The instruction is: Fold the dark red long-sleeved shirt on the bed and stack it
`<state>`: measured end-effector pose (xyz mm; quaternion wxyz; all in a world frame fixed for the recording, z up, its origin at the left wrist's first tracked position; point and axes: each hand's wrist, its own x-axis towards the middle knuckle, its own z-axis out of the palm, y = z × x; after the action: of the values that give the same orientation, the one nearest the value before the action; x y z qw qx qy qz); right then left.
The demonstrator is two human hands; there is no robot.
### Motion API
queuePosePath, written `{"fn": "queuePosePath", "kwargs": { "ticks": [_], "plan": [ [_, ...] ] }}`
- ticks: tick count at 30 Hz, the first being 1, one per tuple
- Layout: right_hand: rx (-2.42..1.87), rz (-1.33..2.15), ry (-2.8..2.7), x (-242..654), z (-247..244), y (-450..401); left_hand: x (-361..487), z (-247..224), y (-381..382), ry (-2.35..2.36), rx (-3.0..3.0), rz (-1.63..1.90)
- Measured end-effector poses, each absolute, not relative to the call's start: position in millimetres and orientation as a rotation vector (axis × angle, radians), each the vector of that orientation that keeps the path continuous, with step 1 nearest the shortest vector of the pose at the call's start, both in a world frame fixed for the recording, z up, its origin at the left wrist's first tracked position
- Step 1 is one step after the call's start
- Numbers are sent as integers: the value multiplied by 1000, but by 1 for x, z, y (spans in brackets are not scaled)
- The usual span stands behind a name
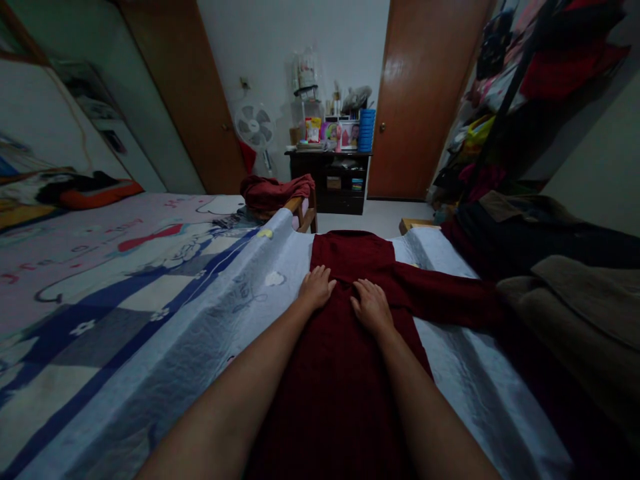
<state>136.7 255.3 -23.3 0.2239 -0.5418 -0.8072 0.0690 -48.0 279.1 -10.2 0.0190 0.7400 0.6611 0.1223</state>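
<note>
A dark red long-sleeved garment (350, 373) lies spread on the bed, its collar at the far end and its lower part running toward me. One sleeve (445, 293) stretches out to the right; on the left side no sleeve shows spread out. My left hand (317, 288) rests open on the garment's left edge, fingers laid over the cloth. Level with it, my right hand (373, 307) lies palm down on the middle of the garment, fingers a little apart. Small creases run in the cloth between the two hands.
Folded dark and brown clothes (590, 293) are piled at the right edge of the bed (200, 373). A reddish folded cloth (275, 193) sits by the wooden bed end. Beyond stand a white fan (254, 127), a black cabinet (345, 187) and wooden doors. Clothes hang at the right.
</note>
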Motion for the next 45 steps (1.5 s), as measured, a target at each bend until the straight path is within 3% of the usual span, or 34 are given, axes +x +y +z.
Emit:
{"fn": "queuePosePath", "kwargs": {
  "ticks": [20, 34, 45],
  "plan": [
    [-1476, 274, -2145, 138, -22, 254, -56, -12, 397, 2131, 2280, 316],
    [-1398, 335, -2014, 140, -26, 257, -55, -23, 412, 2076, 2331, 231],
    [-1489, 56, -1807, 155, -5, 258, -37, -17, 397, 2061, 2325, 277]
  ]
}}
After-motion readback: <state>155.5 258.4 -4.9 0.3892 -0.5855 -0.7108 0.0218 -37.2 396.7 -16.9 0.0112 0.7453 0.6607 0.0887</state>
